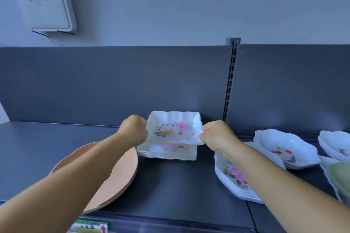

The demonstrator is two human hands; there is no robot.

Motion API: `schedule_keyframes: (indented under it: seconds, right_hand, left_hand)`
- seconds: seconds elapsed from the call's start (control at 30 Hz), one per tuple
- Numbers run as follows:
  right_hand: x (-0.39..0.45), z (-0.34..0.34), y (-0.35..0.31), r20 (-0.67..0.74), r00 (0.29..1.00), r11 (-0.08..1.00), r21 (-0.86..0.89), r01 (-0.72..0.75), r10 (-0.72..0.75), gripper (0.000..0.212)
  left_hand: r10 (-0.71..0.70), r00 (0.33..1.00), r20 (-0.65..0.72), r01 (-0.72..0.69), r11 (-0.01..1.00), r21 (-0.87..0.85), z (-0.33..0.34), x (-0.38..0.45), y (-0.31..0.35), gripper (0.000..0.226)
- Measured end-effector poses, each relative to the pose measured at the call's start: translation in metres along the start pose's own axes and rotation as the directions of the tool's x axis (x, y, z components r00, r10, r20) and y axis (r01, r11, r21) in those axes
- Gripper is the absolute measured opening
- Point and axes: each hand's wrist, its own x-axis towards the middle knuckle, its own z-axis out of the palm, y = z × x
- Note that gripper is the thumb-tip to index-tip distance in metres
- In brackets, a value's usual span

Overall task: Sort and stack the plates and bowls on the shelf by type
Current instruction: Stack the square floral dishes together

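- Atop the dark shelf (pixel 180 181), at 12 o'clock from the viewer: square floral plate (pixel 175 128) with fluted rim, held level just above a stack of matching square plates (pixel 168 152); nothing lying in it but its painted pink and yellow flowers.
- At 9 o'clock of that stack: stack of round terracotta plates (pixel 121 172), partly hidden under the left forearm, rim just beside the square stack.
- At 3 to 4 o'clock: stack of white octagonal floral plates (pixel 233 178), crossed by the right forearm; beyond it a scalloped floral bowl (pixel 286 149), holding nothing; at the far right edge more white dishes (pixel 335 143) and a green bowl (pixel 341 178), cut off by the frame.
- Left hand (pixel 135 131): fingers curled tight, pinching the held plate's 9 o'clock edge.
- Right hand (pixel 217 135): fingers curled, thumb on top, pinching the plate's 3 o'clock corner.
- Held plate spanning between both hands, touching each at its rim, offset slightly toward 12 o'clock from the stack below.
- On the wall at 10 o'clock, high up: white dispenser box (pixel 43 0).
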Motion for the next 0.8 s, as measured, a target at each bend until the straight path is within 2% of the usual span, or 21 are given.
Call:
schedule_keyframes:
  seconds: [0.23, 0.33, 0.53, 0.67, 0.77, 0.8]
  right_hand:
    - [0.006, 0.026, 0.002, 0.029, 0.994, 0.979, -0.179, -0.101, 0.108, 0.039]
    - [0.004, 0.030, -0.003, 0.025, 0.991, 0.953, -0.279, -0.118, 0.130, 0.039]
    - [-0.006, 0.036, -0.008, 0.104, 0.991, 0.897, -0.441, -0.029, 0.083, 0.034]
    - [-0.015, 0.027, -0.007, 0.185, 0.983, 0.890, -0.447, 0.083, 0.001, 0.013]
    - [-0.023, 0.010, -0.002, 0.180, 0.981, 0.889, -0.436, 0.143, -0.069, 0.025]
    - [-0.026, 0.002, 0.001, 0.167, 0.982, 0.892, -0.428, 0.149, -0.084, 0.024]
  left_hand:
    - [0.023, 0.996, 0.090, -0.039, 0.983, 0.179, 0.010, 0.010, -0.008, 0.035]
    - [0.026, 0.990, 0.135, -0.068, 0.946, 0.317, 0.011, 0.010, -0.004, 0.036]
    - [0.021, 0.980, 0.199, -0.126, 0.839, 0.529, 0.017, 0.016, -0.006, 0.028]
    - [0.174, 0.963, 0.207, -0.259, 0.807, 0.531, 0.020, 0.010, 0.008, 0.009]
    - [0.307, 0.924, 0.228, -0.380, 0.802, 0.461, 0.025, -0.002, 0.031, 0.006]
    - [0.354, 0.906, 0.233, -0.423, 0.788, 0.448, 0.027, -0.006, 0.039, 0.012]
